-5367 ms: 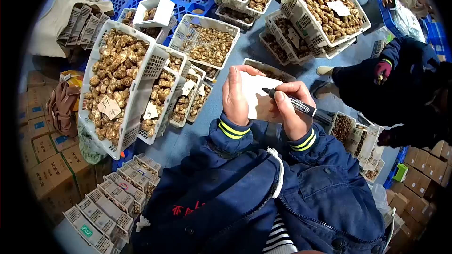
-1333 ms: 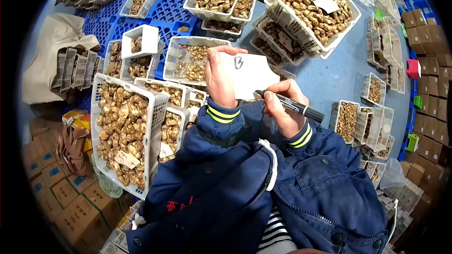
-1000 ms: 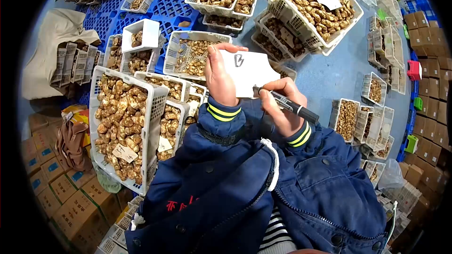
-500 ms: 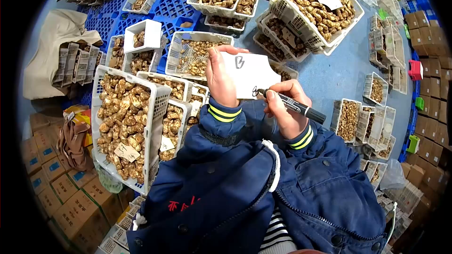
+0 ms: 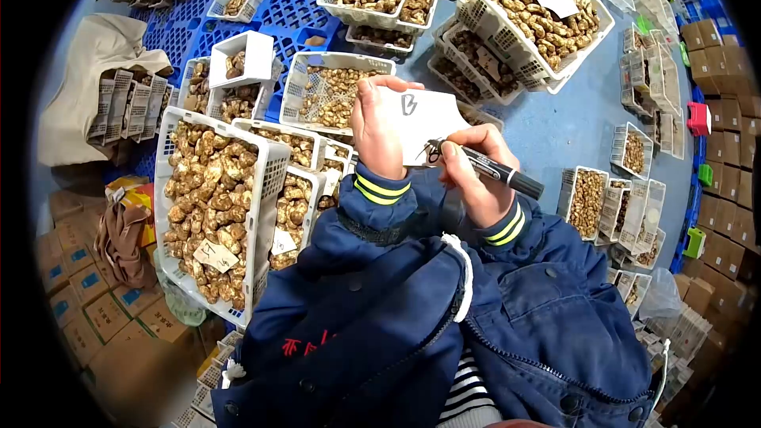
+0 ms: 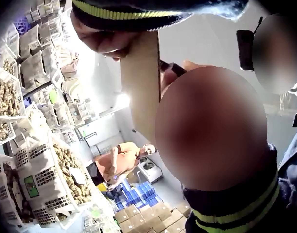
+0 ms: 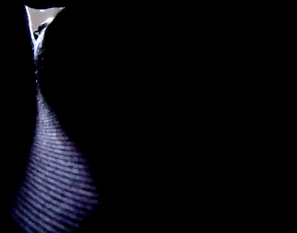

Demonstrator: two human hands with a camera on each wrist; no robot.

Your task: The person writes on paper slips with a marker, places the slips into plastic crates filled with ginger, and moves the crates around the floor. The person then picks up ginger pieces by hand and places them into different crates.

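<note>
Two marks show on the white card [image 5: 434, 116] in the head view: a letter B [image 5: 408, 104] at its far edge, looks done; a smaller mark [image 5: 432, 155] at its near edge, under the tip, looks unfinished. So the writing seems partly through: first mark down, second left to complete, anything beyond can't tell. The card is in front of the chest, held at its left side by the left hand [image 5: 378, 131]. Right hand [image 5: 482, 178] has a narrow pinch on the black marker [image 5: 507, 175], tip at the card. Near left, a crate [image 5: 268, 170] of brown produce has its own marked tag [image 5: 216, 255]; the card in hand isn't set on any crate.

Left wrist view: card's plain side between fingers, marks out of sight; person in orange [image 6: 120, 161] farther off.

Right wrist view: mostly black, some striped cloth [image 7: 58, 179]; grip can't be told here.
</note>
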